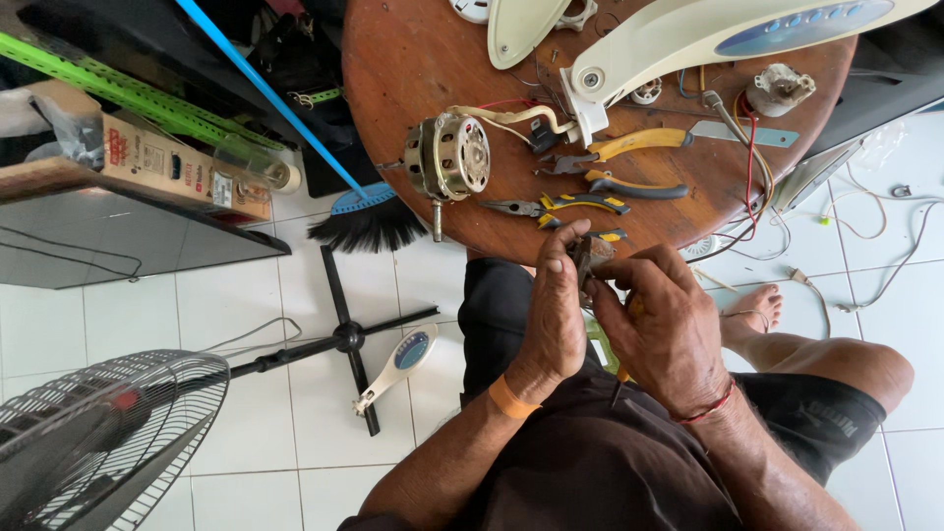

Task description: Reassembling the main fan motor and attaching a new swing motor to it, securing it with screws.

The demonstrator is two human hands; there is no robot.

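Your left hand (553, 313) and right hand (661, 329) meet just below the edge of the round wooden tabletop (413, 59), both pinched on a small dark part (590, 258) held between the fingertips above your lap; what kind of part it is cannot be made out. On the tabletop just beyond your hands lie yellow-handled pliers (580, 205) and side cutters (619, 149), with a bare fan motor (447, 157) to their left, wired to the cream fan housing (688, 39). A standing fan (98, 442) sits on the tiled floor to your left.
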